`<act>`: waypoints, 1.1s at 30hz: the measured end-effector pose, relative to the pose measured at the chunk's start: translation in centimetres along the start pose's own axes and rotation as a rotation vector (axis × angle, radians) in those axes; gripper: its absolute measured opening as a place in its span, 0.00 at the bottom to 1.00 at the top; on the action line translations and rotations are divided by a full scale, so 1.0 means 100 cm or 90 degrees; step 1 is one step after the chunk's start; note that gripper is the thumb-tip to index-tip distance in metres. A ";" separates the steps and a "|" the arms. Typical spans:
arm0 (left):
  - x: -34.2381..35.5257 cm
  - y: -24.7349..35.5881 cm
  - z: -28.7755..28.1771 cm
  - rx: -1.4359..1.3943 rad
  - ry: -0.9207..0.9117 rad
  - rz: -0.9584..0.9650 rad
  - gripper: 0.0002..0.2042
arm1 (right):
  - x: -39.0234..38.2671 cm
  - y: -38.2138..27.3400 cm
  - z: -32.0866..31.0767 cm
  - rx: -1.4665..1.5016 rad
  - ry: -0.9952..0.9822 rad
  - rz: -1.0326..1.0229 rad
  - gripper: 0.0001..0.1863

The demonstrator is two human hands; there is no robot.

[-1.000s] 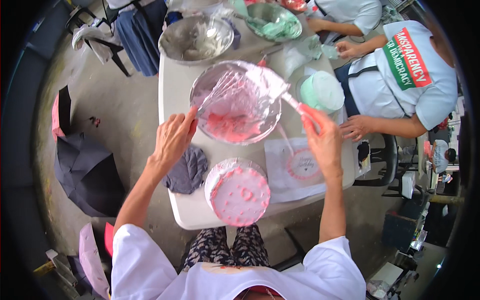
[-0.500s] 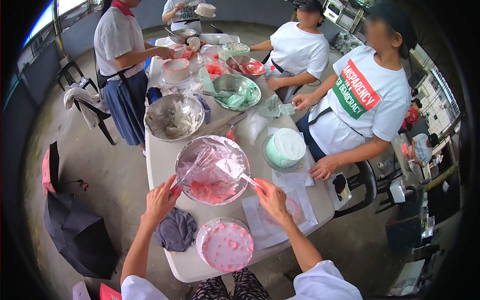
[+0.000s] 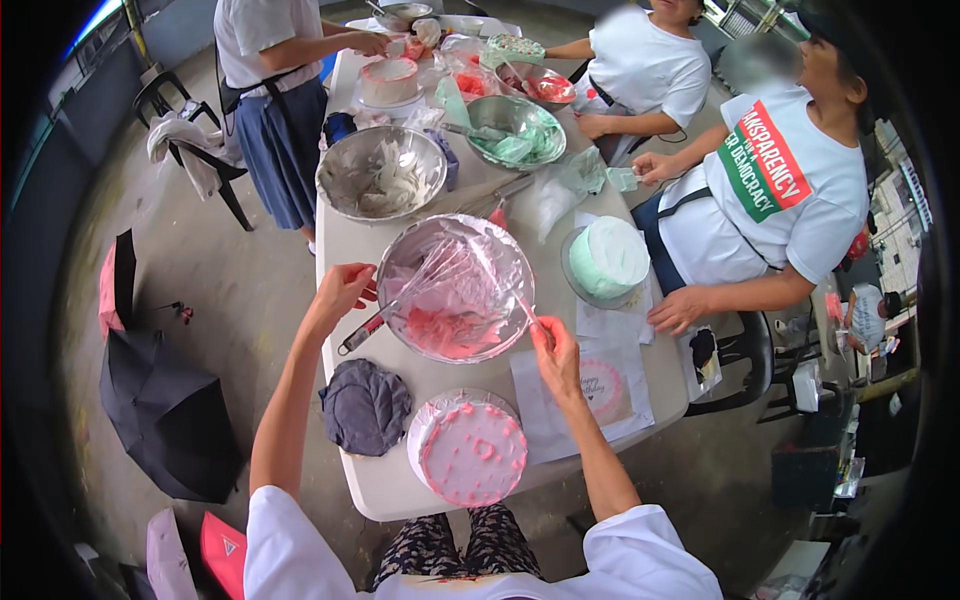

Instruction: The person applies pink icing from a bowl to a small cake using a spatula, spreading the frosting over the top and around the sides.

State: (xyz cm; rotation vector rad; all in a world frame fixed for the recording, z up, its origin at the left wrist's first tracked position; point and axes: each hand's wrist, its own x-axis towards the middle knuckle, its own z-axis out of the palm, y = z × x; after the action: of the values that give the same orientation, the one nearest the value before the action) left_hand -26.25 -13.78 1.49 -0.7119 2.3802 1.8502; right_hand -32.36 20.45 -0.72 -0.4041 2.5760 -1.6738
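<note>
A wide metal bowl (image 3: 497, 262) with pink frosting stands mid-table in front of me. A whisk (image 3: 405, 300) leans in it, its dark handle sticking out toward the left rim. My left hand (image 3: 343, 290) is curled at the bowl's left rim, just above that handle. My right hand (image 3: 556, 348) grips a thin spatula (image 3: 524, 308) whose blade reaches into the pink frosting from the right. A round cake (image 3: 470, 452) covered in pink frosting sits at the near table edge, between my arms.
A grey cloth (image 3: 365, 405) lies left of the pink cake and a printed paper (image 3: 600, 385) to its right. A green cake (image 3: 607, 257), more frosting bowls (image 3: 382, 172) and other people's hands (image 3: 680, 310) fill the far table. A black umbrella (image 3: 165, 410) lies on the floor.
My head has lifted, so more of the far table and the people show. My left hand's fingers have gone from spread to curled at the bowl's rim. My right hand keeps the spatula.
</note>
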 end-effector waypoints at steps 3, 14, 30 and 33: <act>0.000 -0.001 0.002 -0.020 -0.007 0.013 0.16 | 0.010 0.005 -0.003 0.024 0.002 -0.001 0.13; -0.040 -0.020 0.041 -0.199 0.002 -0.029 0.24 | 0.064 -0.002 -0.014 -0.145 -0.092 -0.075 0.13; -0.149 -0.111 0.070 0.546 0.255 0.121 0.25 | 0.030 -0.052 -0.044 -0.150 -0.009 -0.099 0.12; -0.152 -0.120 0.079 0.534 0.267 0.086 0.26 | 0.002 -0.055 -0.048 -0.086 -0.012 -0.049 0.13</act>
State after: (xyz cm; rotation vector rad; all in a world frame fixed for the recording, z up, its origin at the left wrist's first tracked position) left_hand -10.04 -3.65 -7.00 -0.8820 3.1311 0.5841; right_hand -32.34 22.60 6.23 -0.5291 2.7018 -1.5140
